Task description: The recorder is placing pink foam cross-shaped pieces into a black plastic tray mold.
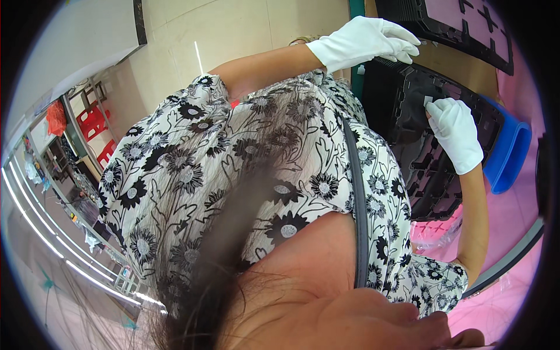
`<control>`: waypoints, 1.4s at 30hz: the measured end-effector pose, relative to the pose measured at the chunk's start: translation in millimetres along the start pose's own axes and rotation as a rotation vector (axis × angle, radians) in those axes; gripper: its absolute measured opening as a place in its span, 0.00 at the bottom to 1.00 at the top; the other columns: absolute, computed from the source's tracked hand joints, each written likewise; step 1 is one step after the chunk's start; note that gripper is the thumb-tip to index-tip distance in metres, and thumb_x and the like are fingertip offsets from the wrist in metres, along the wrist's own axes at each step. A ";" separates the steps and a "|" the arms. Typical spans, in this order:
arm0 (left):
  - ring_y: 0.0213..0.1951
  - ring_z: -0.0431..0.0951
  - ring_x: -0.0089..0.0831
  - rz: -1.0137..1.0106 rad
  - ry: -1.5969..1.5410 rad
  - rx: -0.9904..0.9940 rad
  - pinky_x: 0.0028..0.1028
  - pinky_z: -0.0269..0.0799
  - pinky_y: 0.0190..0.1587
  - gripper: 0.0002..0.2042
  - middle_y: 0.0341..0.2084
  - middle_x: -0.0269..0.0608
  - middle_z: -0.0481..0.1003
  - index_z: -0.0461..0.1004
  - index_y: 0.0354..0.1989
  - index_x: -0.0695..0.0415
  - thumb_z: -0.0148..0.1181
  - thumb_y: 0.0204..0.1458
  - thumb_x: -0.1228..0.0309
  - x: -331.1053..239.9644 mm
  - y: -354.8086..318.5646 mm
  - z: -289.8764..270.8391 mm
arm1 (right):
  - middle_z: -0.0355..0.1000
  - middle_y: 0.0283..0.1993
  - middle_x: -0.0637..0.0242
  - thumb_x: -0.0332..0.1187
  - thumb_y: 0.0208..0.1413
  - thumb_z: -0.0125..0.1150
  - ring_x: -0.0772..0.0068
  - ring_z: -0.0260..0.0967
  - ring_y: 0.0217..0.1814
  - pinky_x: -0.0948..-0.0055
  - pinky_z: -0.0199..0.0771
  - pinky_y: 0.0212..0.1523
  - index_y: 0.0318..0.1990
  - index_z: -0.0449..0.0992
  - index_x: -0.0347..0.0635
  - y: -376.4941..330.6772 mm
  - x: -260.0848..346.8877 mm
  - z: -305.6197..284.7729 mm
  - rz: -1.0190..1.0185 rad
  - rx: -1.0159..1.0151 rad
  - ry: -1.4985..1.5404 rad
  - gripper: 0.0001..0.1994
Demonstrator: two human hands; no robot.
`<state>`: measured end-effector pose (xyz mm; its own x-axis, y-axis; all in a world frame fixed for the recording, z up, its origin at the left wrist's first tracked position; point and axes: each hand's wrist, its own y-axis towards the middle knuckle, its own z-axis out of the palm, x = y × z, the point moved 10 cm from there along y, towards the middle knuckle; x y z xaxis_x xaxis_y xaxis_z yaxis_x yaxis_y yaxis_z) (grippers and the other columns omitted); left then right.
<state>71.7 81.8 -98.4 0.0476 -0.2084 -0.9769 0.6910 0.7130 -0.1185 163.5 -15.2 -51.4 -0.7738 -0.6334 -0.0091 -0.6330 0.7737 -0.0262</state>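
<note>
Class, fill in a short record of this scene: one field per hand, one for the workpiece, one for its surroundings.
Left hand: white glove, fingers curled at the panel's upper edge
Right hand: white glove, pinching a small pale piece at the panel
Panel: black ribbed plastic
Nearby: blue bin beside the panel; second black panel above

We see bright, even light. Long lamps shine at the left. The edges bend and go black. Near hair looks blurry.
</note>
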 end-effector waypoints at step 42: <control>0.54 0.68 0.32 0.009 -0.408 0.199 0.26 0.64 0.55 0.20 0.50 0.47 0.69 0.71 0.49 0.62 0.57 0.51 0.62 -26.8 13.5 55.6 | 0.72 0.27 0.72 0.36 0.52 0.61 0.86 0.66 0.29 0.85 0.65 0.31 0.37 0.77 0.36 -1.5 -78.1 -7.1 0.846 -0.399 0.647 0.11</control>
<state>119.9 59.9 -63.9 0.3073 -0.4781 -0.8228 0.8124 0.5820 -0.0347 224.7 33.2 -43.5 -0.7502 0.1309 0.6481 0.2253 0.9722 0.0644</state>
